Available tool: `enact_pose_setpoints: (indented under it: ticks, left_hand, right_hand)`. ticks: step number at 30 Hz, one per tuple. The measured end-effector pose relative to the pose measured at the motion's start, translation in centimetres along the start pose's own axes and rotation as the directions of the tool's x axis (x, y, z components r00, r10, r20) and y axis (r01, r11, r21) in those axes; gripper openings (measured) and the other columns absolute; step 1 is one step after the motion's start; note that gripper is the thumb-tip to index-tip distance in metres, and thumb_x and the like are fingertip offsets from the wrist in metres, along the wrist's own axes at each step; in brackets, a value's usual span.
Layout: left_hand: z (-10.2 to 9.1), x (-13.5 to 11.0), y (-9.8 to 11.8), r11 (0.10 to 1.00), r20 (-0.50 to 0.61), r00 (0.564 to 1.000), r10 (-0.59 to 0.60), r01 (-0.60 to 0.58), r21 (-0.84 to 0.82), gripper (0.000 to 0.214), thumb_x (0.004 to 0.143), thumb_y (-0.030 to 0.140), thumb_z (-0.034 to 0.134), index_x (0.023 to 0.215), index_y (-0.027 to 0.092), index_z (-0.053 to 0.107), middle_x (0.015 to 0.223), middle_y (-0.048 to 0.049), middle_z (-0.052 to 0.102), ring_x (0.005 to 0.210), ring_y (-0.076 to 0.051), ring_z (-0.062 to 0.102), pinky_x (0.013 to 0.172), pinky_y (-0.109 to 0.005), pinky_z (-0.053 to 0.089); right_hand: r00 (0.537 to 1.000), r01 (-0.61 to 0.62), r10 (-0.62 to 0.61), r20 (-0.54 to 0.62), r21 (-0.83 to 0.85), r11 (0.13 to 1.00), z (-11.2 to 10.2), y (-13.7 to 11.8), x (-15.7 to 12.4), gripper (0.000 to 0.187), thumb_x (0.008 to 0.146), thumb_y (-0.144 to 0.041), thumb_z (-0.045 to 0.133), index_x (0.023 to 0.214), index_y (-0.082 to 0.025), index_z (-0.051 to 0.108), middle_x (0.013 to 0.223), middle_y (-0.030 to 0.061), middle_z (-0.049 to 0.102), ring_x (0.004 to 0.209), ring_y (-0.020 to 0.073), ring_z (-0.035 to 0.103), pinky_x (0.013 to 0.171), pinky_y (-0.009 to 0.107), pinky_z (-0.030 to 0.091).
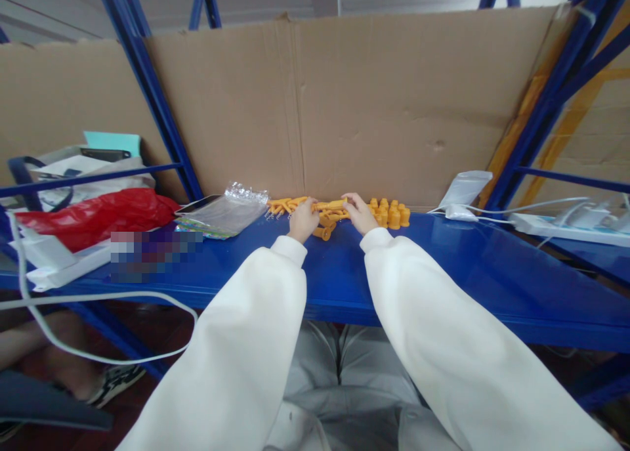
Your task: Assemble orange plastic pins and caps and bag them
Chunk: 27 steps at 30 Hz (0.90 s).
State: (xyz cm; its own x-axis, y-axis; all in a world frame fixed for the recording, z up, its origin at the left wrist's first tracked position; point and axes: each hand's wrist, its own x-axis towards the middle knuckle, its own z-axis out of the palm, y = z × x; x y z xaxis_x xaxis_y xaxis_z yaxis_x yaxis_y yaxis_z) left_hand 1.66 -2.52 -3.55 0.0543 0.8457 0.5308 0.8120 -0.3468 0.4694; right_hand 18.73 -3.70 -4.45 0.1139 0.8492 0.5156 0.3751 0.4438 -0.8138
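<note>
Both my hands rest on a blue metal shelf (443, 267) amid small orange plastic parts. My left hand (302, 220) is curled, fingers closed round an orange part (329, 208) that spans between the hands. My right hand (359, 213) pinches the other end of the same orange part. More long orange pieces (283, 206) lie just left of my left hand. A cluster of short orange caps (391, 213) stands upright just right of my right hand. An orange ring-shaped piece (325, 232) lies below the held part.
Clear plastic bags (224, 209) lie to the left, beside a red bag (98, 216) and white boxes (59, 262). A white charger (460, 209), cables and a power strip (556, 226) lie right. A cardboard sheet (344, 103) walls the back. Another person's leg and shoe (115, 380) show lower left.
</note>
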Motion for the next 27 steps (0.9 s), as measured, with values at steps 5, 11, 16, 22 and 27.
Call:
enact_pose_setpoints:
  ticks: [5, 11, 16, 22, 27]
  left_hand:
    - [-0.07, 0.07, -0.12, 0.999, 0.007, 0.999, -0.038, 0.038, 0.013, 0.04, 0.091, 0.01, 0.052, 0.126, 0.022, 0.068, 0.127, -0.011, 0.074, 0.121, -0.024, 0.069, 0.105, -0.035, 0.052]
    - [-0.04, 0.09, -0.24, 1.0, 0.013, 1.0, -0.007, 0.006, 0.014, 0.04, 0.092, 0.009, 0.05, 0.127, 0.019, 0.067, 0.129, -0.0124, 0.073, 0.123, -0.024, 0.068, 0.106, -0.035, 0.051]
    - [-0.06, 0.01, -0.18, 1.0, 0.014, 1.0, -0.017, 0.017, 0.014, 0.041, 0.092, 0.009, 0.049, 0.127, 0.02, 0.067, 0.13, -0.0123, 0.072, 0.124, -0.024, 0.067, 0.106, -0.035, 0.051]
    - [-0.15, 0.06, -0.18, 0.999, 0.011, 0.999, -0.032, 0.032, 0.0, 0.043, 0.091, 0.008, 0.05, 0.128, 0.019, 0.068, 0.131, -0.0131, 0.073, 0.124, -0.025, 0.068, 0.107, -0.036, 0.051]
    - [-0.02, 0.18, -0.37, 0.999, -0.002, 0.999, -0.035, 0.035, -0.022, 0.044, 0.09, 0.007, 0.051, 0.127, 0.02, 0.07, 0.129, -0.012, 0.074, 0.124, -0.025, 0.068, 0.107, -0.036, 0.051]
  right_hand:
    - [1.0, 0.03, -0.03, 0.004, -0.003, 1.0, 0.02, -0.07, 0.02, 0.024, 0.089, -0.034, 0.062, 0.111, -0.025, 0.066, 0.086, -0.0009, 0.057, 0.076, 0.0152, 0.054, 0.071, 0.027, 0.048]
    - [0.994, -0.107, 0.106, 0.03, 0.041, 0.993, 0.28, -0.14, -0.24, 0.031, 0.092, -0.052, 0.065, 0.1, -0.022, 0.063, 0.072, -0.0019, 0.057, 0.06, 0.0127, 0.051, 0.062, 0.027, 0.045]
    - [0.998, -0.066, 0.065, 0.013, 0.045, 0.997, 0.31, 0.07, -0.11, 0.032, 0.09, -0.055, 0.066, 0.095, -0.023, 0.062, 0.072, -0.0007, 0.059, 0.066, 0.0148, 0.054, 0.062, 0.026, 0.047]
    - [1.0, -0.026, 0.026, 0.012, 0.014, 1.0, 0.24, 0.34, 0.07, 0.023, 0.09, -0.037, 0.064, 0.11, -0.025, 0.066, 0.087, 0.0006, 0.063, 0.075, 0.0157, 0.057, 0.071, 0.03, 0.052]
    - [1.0, 0.006, -0.006, 0.02, -0.005, 1.0, 0.17, 0.17, -0.09, 0.036, 0.087, -0.03, 0.065, 0.124, -0.028, 0.066, 0.103, 0.0032, 0.064, 0.077, 0.0145, 0.058, 0.072, 0.03, 0.054]
